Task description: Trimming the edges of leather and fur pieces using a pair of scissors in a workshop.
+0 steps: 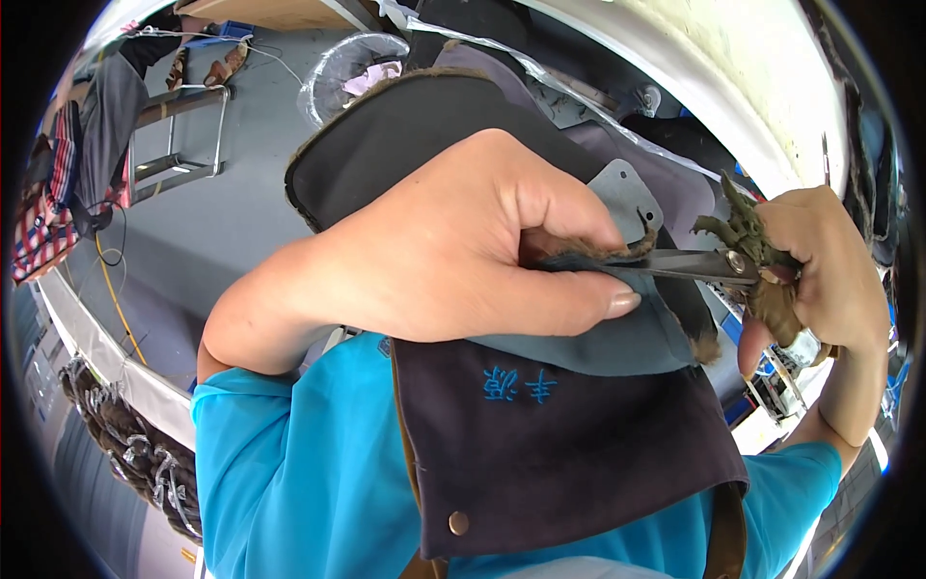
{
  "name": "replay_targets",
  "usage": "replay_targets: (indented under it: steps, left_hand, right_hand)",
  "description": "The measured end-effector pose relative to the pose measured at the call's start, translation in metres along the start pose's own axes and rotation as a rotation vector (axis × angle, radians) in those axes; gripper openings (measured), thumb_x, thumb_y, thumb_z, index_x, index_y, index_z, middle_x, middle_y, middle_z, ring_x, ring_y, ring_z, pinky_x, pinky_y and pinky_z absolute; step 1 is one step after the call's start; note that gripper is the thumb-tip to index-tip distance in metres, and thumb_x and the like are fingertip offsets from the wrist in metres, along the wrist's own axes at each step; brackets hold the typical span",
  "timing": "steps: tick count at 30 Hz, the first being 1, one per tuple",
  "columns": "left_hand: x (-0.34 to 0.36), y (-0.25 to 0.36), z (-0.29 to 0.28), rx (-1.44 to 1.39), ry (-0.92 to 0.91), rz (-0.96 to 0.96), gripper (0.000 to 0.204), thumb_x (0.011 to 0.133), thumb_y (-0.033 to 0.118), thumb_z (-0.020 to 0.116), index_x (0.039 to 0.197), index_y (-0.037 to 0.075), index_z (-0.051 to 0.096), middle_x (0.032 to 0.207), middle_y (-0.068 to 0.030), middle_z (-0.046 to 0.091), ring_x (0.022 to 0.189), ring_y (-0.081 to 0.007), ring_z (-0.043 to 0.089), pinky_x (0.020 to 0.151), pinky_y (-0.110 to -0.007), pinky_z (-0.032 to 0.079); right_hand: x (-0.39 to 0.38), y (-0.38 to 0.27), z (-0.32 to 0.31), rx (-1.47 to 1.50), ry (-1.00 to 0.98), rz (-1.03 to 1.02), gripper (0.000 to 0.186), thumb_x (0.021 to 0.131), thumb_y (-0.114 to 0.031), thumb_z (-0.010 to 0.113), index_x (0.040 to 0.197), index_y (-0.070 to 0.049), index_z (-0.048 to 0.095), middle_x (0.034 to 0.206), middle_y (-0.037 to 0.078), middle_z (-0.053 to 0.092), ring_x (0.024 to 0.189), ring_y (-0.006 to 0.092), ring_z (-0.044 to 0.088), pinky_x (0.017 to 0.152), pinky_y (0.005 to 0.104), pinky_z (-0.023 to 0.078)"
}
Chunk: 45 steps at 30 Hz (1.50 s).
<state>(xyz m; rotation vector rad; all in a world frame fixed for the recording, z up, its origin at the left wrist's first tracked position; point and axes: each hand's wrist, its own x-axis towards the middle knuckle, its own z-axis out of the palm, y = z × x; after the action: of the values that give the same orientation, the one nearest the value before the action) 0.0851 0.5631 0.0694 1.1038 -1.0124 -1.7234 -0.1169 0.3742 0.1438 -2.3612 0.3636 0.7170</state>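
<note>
My left hand (453, 241) is closed in a pinch on a grey-blue, leather-like piece (608, 340) with brown fur along its edge. Scissors (690, 263) are in my right hand (825, 261), their handles wrapped in green cloth strips (738, 224). The blades point left and reach the furry edge beside my left fingertips; the tips are hidden there. Just beyond, a grey-blue tab (622, 188) with small holes sticks up. A large black panel (405, 125) with a fuzzy brown rim spreads out behind my left hand; how it joins the piece is hidden.
A dark apron (579, 444) covers my front. Beyond the black panel stands a clear bag-lined bin (333, 72) holding pink scraps. A white work surface (714, 58) curves along the upper right. At far left are a metal-framed stool (178, 111) and another person (101, 125).
</note>
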Motion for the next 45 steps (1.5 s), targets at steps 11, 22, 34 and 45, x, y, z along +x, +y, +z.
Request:
replay_targets:
  steps: [11,22,34,45]
  left_hand:
    - [-0.001,0.001,0.002,0.075,0.012,0.047,0.012,0.071,0.000,0.072,0.079,-0.004,0.064,0.066,-0.0041,0.056,0.056,-0.0069,0.047,0.048,-0.023,0.033]
    - [-0.004,0.001,0.003,0.075,-0.020,0.019,0.011,0.073,0.003,0.072,0.078,-0.002,0.064,0.064,-0.0025,0.054,0.055,-0.0055,0.046,0.048,-0.023,0.034]
    - [-0.003,0.006,0.002,0.108,-0.074,-0.051,0.012,0.074,0.004,0.072,0.074,-0.002,0.062,0.058,-0.0001,0.048,0.052,-0.0040,0.040,0.044,-0.023,0.030]
    - [-0.001,0.006,0.005,0.168,-0.085,-0.003,0.015,0.074,0.008,0.072,0.072,-0.002,0.060,0.057,-0.0028,0.048,0.049,-0.0068,0.041,0.044,-0.024,0.031]
  right_hand:
    - [0.002,-0.008,0.004,0.014,0.078,-0.058,0.024,0.043,0.000,0.061,0.064,0.001,0.050,0.055,0.015,0.042,0.052,0.0360,0.043,0.047,0.0345,0.033]
    - [0.006,-0.016,0.000,-0.002,0.044,-0.047,0.026,0.045,-0.004,0.067,0.064,0.001,0.050,0.054,0.014,0.043,0.051,0.0352,0.044,0.045,0.0346,0.032]
    - [0.000,-0.019,-0.003,-0.128,0.025,-0.003,0.032,0.042,-0.006,0.065,0.057,0.001,0.038,0.052,0.016,0.036,0.052,0.0376,0.042,0.046,0.0401,0.028]
    - [0.001,-0.023,-0.008,-0.087,-0.007,0.032,0.033,0.044,-0.015,0.072,0.065,0.000,0.051,0.057,0.014,0.042,0.056,0.0345,0.044,0.048,0.0377,0.031]
